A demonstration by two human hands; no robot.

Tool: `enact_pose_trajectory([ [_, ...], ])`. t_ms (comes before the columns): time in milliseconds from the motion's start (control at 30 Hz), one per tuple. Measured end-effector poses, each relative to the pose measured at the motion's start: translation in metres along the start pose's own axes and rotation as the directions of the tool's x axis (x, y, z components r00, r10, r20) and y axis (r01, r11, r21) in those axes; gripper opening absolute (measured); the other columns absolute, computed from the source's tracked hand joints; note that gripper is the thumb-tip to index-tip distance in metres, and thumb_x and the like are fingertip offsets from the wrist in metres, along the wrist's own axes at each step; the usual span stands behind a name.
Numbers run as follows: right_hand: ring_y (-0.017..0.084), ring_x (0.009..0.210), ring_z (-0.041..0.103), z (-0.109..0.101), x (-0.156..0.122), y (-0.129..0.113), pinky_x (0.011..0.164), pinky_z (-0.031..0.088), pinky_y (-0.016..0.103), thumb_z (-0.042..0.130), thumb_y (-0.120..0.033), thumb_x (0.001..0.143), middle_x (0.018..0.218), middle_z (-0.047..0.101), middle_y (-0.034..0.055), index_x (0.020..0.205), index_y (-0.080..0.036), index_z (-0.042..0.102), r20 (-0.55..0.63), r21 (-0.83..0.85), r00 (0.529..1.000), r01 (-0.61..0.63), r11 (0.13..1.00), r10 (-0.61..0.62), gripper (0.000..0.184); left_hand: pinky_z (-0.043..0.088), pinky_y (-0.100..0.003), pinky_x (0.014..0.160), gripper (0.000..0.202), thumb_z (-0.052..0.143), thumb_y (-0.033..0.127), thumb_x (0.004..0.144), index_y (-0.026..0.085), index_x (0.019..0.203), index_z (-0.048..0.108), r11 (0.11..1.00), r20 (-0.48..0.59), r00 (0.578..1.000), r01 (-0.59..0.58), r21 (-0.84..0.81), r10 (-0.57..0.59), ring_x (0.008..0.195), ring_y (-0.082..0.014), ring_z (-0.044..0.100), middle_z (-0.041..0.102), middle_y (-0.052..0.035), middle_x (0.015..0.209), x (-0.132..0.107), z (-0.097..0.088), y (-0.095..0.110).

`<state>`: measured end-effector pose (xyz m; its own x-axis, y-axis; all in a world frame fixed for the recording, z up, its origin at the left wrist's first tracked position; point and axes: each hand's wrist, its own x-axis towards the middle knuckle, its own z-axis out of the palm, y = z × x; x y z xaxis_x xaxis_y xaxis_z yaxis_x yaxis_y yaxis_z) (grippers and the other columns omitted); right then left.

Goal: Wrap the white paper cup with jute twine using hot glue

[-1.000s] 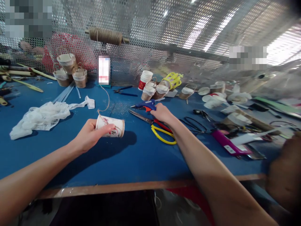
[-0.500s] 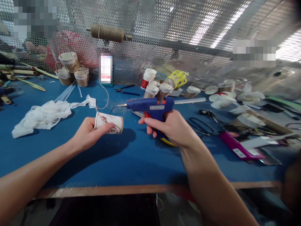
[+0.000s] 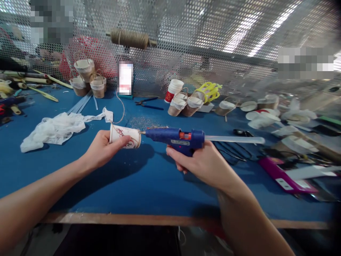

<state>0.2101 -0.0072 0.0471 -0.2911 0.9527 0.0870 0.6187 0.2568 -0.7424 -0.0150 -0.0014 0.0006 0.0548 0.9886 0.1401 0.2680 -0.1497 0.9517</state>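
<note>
My left hand [image 3: 108, 147] is wrapped around a white printed paper cup [image 3: 133, 137], tipped on its side with its base end to the right. A thin twine [image 3: 123, 106] rises from the cup's left end. In my right hand [image 3: 197, 160] is a blue hot glue gun [image 3: 173, 138], its handle inside my closed fingers. The metal nozzle is at the cup's right end; whether it touches I cannot tell. From the gun's back sticks a long clear glue stick [image 3: 234, 139]. White lace cloth [image 3: 53, 129] lies crumpled left of the cup.
Behind stand small twine-wrapped cups with handles [image 3: 98, 87], a phone [image 3: 125, 78], pliers [image 3: 150, 104], stacked paper cups [image 3: 174, 89] and yellow netting [image 3: 209, 91]. A twine spool [image 3: 129, 38] hangs on the perforated metal screen. Scissors, cables and a purple box [image 3: 282, 174] lie right.
My right hand has lowered the glue gun, bringing its nozzle to the cup's right end. My left hand still holds the cup. The view has shifted slightly.
</note>
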Motion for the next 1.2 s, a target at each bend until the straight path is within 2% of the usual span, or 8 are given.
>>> enact_pose_trajectory([
  [200, 0.010, 0.035, 0.050, -0.0011, -0.0011, -0.0011, 0.039, 0.042, 0.022, 0.056, -0.036, 0.073, 0.041, 0.052, -0.0040, 0.056, -0.020, 0.050, 0.008, -0.072, 1.000, 0.001, 0.997, 0.000, 0.025, 0.044, -0.019, 0.055, 0.021, 0.058, 0.031, 0.074, 0.014, 0.074, 0.069, 0.999, 0.023, 0.999, -0.032, -0.024, 0.033, 0.067, -0.0140, 0.061, 0.072, -0.0039, 0.081, 0.0001, 0.0001, 0.0027],
  [367, 0.010, 0.037, 0.051, -0.0021, -0.0020, -0.0021, 0.041, 0.043, 0.021, 0.054, -0.037, 0.074, 0.042, 0.053, -0.0043, 0.058, -0.020, 0.051, 0.033, -0.127, 0.999, -0.011, 0.992, 0.015, 0.024, 0.046, -0.021, 0.056, 0.021, 0.059, 0.031, 0.072, 0.013, 0.074, 0.070, 0.999, 0.007, 1.000, 0.001, -0.033, -0.001, 0.065, -0.0148, 0.062, 0.072, -0.0047, 0.077, 0.0011, 0.0010, 0.0019],
  [667, 0.010, 0.041, 0.051, -0.0027, -0.0042, -0.0007, 0.044, 0.042, 0.023, 0.053, -0.038, 0.074, 0.044, 0.055, -0.0040, 0.057, -0.021, 0.051, 0.020, -0.208, 1.000, -0.014, 0.978, 0.019, 0.025, 0.050, -0.025, 0.068, 0.019, 0.064, 0.030, 0.069, 0.012, 0.073, 0.070, 0.952, 0.022, 0.992, 0.127, -0.280, -0.125, 0.070, -0.0157, 0.064, 0.072, -0.0065, 0.077, 0.0029, 0.0034, -0.0014],
  [767, 0.011, 0.043, 0.052, -0.0034, -0.0042, -0.0029, 0.050, 0.042, 0.025, 0.051, -0.035, 0.074, 0.043, 0.053, -0.0040, 0.053, -0.021, 0.048, 0.045, -0.265, 0.999, 0.027, 0.964, -0.016, 0.025, 0.049, -0.025, 0.069, 0.018, 0.065, 0.028, 0.068, 0.012, 0.073, 0.069, 0.931, 0.025, 0.988, 0.154, -0.331, -0.154, 0.070, -0.0159, 0.064, 0.072, -0.0069, 0.077, 0.0026, 0.0042, -0.0003],
  [900, 0.012, 0.043, 0.051, -0.0036, -0.0044, -0.0051, 0.049, 0.040, 0.026, 0.047, -0.034, 0.074, 0.043, 0.052, -0.0035, 0.053, -0.022, 0.046, 0.035, -0.321, 0.996, 0.084, 0.943, -0.076, 0.025, 0.049, -0.024, 0.068, 0.015, 0.065, 0.026, 0.068, 0.012, 0.073, 0.069, 0.903, 0.027, 0.984, 0.173, -0.392, -0.177, 0.070, -0.0155, 0.064, 0.072, -0.0059, 0.076, 0.0027, 0.0042, 0.0022],
  [1033, 0.014, 0.052, 0.054, -0.0034, -0.0052, -0.0062, 0.053, 0.041, 0.027, 0.046, -0.034, 0.074, 0.055, 0.058, -0.0003, 0.057, -0.023, 0.050, 0.020, -0.383, 0.988, 0.147, 0.912, -0.151, 0.021, 0.048, -0.023, 0.066, 0.013, 0.066, 0.024, 0.067, 0.013, 0.071, 0.069, 0.877, 0.034, 0.980, 0.192, -0.439, -0.198, 0.067, -0.0144, 0.064, 0.072, -0.0045, 0.072, 0.0033, 0.0038, 0.0034],
  [1200, 0.014, 0.050, 0.052, -0.0031, -0.0062, -0.0061, 0.051, 0.041, 0.026, 0.046, -0.033, 0.073, 0.055, 0.057, -0.0007, 0.059, -0.023, 0.051, 0.023, -0.371, 0.991, 0.134, 0.919, -0.135, 0.018, 0.047, -0.022, 0.064, 0.014, 0.067, 0.025, 0.067, 0.012, 0.072, 0.070, 0.864, 0.047, 0.975, 0.214, -0.456, -0.216, 0.064, -0.0138, 0.063, 0.072, -0.0042, 0.069, 0.0031, 0.0042, 0.0043],
])
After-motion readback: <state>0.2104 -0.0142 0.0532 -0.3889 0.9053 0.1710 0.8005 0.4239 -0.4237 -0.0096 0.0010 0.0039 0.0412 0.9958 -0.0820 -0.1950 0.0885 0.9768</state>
